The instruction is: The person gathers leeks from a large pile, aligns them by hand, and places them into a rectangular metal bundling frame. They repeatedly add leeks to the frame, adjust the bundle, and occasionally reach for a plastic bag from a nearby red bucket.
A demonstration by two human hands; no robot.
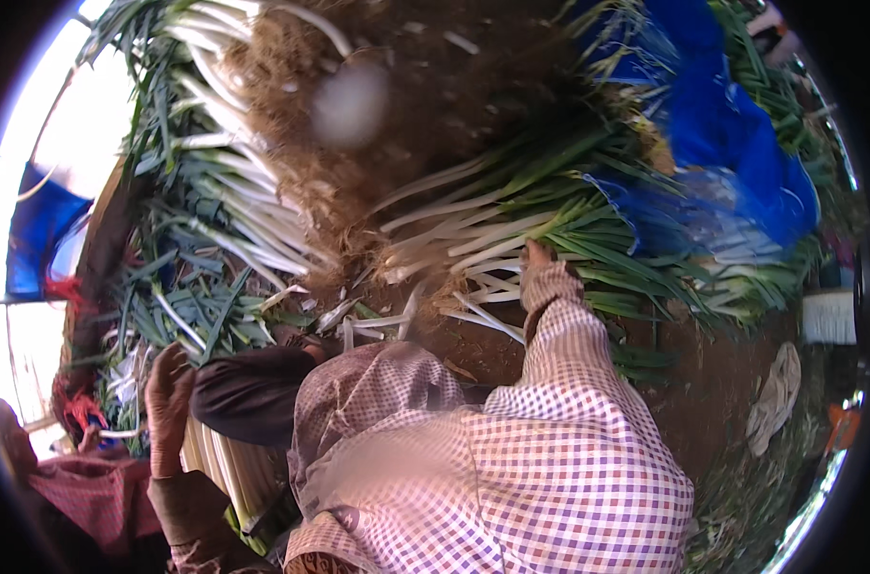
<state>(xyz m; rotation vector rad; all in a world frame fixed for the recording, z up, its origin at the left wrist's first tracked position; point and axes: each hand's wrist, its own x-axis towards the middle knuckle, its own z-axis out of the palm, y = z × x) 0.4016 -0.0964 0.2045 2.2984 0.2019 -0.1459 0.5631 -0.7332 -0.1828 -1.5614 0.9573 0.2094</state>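
My right hand (538, 254) reaches forward into a heap of long green onions (497, 215) with white stalks and green leaves. Its fingers, partly hidden, close on the stalks near where white turns to green. My left hand (170, 397) is raised at the left, fingers loosely bent and apart, with nothing in it. Beside it lies a spread of green leaves (205, 306). Under the left forearm, a bundle of pale stalks (229, 469) stands close to my dark-clothed knee (244, 397).
A long row of green onions (253, 210) lies at the left, roots pointing inward. Blue plastic sheeting (741, 134) covers part of the right heap. A pale cloth (778, 397) lies on the soil at the right. Reddish checked cloth (100, 502) shows at the lower left.
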